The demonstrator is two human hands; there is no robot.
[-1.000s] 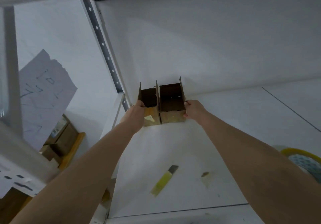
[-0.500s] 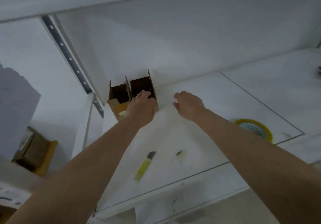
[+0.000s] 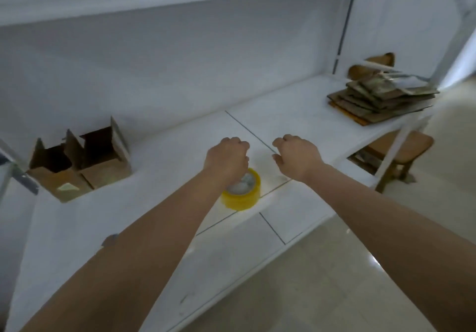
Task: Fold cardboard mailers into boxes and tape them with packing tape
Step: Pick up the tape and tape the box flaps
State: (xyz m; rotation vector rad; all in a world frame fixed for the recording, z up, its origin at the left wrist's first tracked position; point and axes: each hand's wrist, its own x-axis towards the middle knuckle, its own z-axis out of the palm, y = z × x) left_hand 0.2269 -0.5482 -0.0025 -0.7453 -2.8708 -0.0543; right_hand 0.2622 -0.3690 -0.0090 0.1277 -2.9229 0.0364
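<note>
Both hands are off the two open boxes, which now sit alone at the far left of the counter. The left hand now hangs over the yellow tape roll, fingers curled; the right hand hovers beside it, loosely curled. A stack of flat mailers has come into view on the right.
</note>
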